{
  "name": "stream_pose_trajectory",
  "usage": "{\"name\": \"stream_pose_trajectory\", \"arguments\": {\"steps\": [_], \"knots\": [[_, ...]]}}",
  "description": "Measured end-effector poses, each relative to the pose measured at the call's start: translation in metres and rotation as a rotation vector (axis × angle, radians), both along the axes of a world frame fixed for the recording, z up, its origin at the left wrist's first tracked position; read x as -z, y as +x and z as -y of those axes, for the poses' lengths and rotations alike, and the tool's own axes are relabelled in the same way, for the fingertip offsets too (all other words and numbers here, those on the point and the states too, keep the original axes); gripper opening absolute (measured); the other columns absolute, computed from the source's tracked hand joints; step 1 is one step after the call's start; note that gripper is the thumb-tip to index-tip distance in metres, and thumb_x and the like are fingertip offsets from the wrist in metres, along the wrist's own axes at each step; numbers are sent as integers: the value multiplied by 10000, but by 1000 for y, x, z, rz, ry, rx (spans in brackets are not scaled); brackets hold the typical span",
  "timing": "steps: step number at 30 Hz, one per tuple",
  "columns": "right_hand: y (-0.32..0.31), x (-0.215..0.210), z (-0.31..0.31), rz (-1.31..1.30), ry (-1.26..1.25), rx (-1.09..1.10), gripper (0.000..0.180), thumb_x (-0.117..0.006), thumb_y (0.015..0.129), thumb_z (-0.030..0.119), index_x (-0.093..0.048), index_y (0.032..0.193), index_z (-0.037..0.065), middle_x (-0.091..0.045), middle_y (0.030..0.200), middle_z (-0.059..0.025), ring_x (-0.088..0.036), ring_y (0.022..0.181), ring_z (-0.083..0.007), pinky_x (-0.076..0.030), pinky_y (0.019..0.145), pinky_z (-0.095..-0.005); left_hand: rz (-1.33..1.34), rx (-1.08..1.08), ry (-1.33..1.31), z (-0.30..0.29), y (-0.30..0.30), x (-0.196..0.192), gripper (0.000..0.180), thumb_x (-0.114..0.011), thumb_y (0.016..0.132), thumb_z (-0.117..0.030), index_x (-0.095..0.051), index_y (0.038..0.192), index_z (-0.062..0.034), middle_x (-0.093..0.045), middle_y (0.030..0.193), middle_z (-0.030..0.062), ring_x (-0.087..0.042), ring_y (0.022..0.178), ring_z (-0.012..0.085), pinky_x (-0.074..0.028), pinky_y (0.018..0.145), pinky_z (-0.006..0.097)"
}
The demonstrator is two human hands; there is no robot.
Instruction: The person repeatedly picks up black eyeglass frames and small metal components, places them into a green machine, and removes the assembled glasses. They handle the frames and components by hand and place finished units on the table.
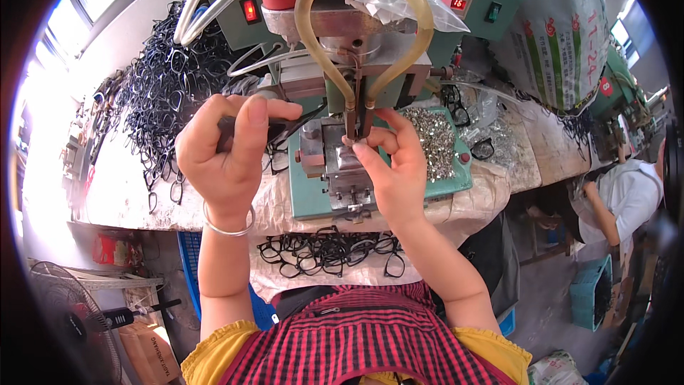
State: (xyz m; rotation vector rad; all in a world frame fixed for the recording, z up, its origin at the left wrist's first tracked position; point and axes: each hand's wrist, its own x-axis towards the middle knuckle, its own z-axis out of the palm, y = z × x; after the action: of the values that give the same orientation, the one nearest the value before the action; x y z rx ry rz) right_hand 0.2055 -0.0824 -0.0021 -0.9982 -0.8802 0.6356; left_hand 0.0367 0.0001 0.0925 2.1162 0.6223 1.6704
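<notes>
My left hand is closed around a black eyeglass frame, most of it hidden by the fingers; it is just left of the machine's metal fixture. A metal bangle is on that wrist. My right hand has thumb and fingers drawn together under the machine's narrow jaws. Whatever is between those fingertips is too small to make out. Below the jaws stands the metal fixture on a green base. Beside my right hand, small shiny metal pieces lie heaped on the base.
A big pile of black eyeglass frames covers the table's left; more frames lie on the cloth near my lap. A yellowish hose loops over the jaws. A large printed sack stands at right. Another person sits far right.
</notes>
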Motion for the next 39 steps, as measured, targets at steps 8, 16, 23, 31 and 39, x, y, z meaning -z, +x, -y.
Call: {"name": "stream_pose_trajectory", "arguments": {"steps": [8, 16, 23, 31, 39], "knots": [[13, 10, 0, 479, 30, 272, 340, -707, 845, 44, -611, 1171, 31, -650, 850, -19, -596, 831, -155, -460, 825, -295, -48, 120, 87, -4, 0, -4, 236, -687, 923, -103, -625, 715, -11, -744, 737, 27, -441, 472, 4, -348, 443, 178], [116, 77, 24, 1318, -344, 586, 153, -752, 769, 150, -700, 891, 74, -645, 1129, -154, -546, 1190, -371, -485, 910, -467, -156, 68, 89, 2, -1, -11, 315, -599, 999, -163, -553, 714, -36, -754, 784, 82, -541, 555, 10, -365, 489, 161], [127, 71, 20, 1094, -246, 665, 97, -691, 845, 125, -724, 913, 64, -708, 911, -111, -653, 872, -307, -502, 817, -395, -214, 214, 223, 13, -22, 8, 253, -573, 987, -100, -552, 758, 5, -738, 841, 194, -554, 564, 74, -405, 498, 206], [101, 39, 29, 574, -338, 416, 148, -675, 893, 67, -736, 1026, 44, -735, 942, -43, -650, 867, -97, -491, 787, -242, -181, 240, 178, 18, -25, 27, 203, -627, 923, -56, -567, 738, 2, -735, 793, 152, -591, 566, 96, -431, 491, 201], [21, 13, -2, 406, -21, 171, 262, -683, 841, 28, -662, 1102, 31, -659, 871, -48, -630, 863, -149, -470, 851, -274, 99, 273, 41, 12, -11, 26, 268, -628, 923, -32, -538, 670, -23, -739, 752, 107, -616, 582, 96, -461, 521, 218]]}}
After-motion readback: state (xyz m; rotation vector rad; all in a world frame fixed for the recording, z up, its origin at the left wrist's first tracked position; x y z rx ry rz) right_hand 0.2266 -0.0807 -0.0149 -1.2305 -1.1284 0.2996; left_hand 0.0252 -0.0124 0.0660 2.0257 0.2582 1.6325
